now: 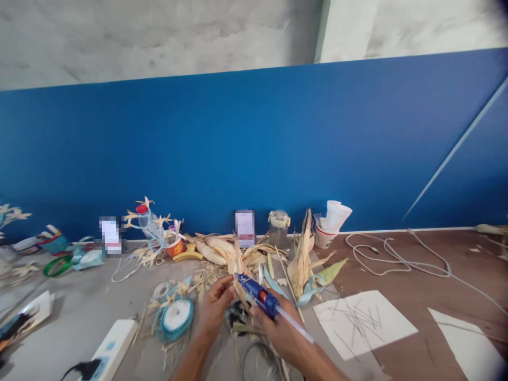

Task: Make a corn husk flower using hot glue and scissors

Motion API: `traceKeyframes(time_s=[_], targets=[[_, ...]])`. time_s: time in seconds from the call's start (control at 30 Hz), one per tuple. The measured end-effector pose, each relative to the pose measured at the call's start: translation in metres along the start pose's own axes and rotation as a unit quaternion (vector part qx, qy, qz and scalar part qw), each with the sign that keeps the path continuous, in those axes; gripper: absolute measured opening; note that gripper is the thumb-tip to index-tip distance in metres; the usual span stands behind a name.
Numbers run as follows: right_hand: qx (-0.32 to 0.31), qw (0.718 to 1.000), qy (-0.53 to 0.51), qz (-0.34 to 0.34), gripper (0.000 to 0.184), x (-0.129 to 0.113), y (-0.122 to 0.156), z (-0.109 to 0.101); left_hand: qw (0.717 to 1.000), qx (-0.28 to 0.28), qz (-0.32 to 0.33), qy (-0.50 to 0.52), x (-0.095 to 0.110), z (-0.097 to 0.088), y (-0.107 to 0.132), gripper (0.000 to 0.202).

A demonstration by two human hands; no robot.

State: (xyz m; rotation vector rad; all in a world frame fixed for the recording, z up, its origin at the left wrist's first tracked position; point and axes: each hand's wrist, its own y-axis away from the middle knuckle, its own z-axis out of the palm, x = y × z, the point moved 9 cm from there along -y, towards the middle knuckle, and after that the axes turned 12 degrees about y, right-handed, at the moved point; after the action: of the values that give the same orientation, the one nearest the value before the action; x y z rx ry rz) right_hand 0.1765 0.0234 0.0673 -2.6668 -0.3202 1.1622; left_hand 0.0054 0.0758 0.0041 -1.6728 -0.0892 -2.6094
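My right hand (280, 330) is closed round a blue glue gun (257, 295) with an orange trigger and a clear glue stick sticking out of its back. The gun's tip points up-left toward a strip of dried corn husk (240, 275). My left hand (216, 307) pinches that husk strip just left of the gun's tip. Both hands hover low over the grey table (87, 312), above a dark tangle of wire. A spool of pale blue ribbon (175, 316) lies just left of my left hand.
Dried corn husks (301, 259) are heaped behind the hands. A glass jar (278, 227), a paper cup (325, 235), a bottle with husk flowers (148, 222) and white cables (389, 256) stand along the blue wall. White paper sheets (363, 320) lie right; a power strip (113, 346) lies front left.
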Motion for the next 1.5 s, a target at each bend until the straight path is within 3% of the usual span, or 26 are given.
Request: traceKeyframes(time_s=[0.23,0.53,0.7,1.5], targets=[[-0.014,1.000,0.016,0.012,0.017,-0.002,0.004,0.000,1.000,0.013,0.000,0.014,-0.010,-0.011,-0.003,0.045],[-0.007,0.999,0.045,0.006,0.018,-0.004,0.003,0.000,0.995,0.020,-0.035,0.094,-0.009,-0.003,-0.002,0.045],[-0.031,0.996,0.087,0.006,0.014,-0.004,0.002,0.005,0.994,0.021,-0.038,0.097,-0.008,-0.001,-0.002,0.042],[-0.022,0.988,0.150,-0.009,0.010,-0.009,0.003,0.005,0.995,0.007,-0.029,0.090,-0.008,0.001,-0.002,0.042]])
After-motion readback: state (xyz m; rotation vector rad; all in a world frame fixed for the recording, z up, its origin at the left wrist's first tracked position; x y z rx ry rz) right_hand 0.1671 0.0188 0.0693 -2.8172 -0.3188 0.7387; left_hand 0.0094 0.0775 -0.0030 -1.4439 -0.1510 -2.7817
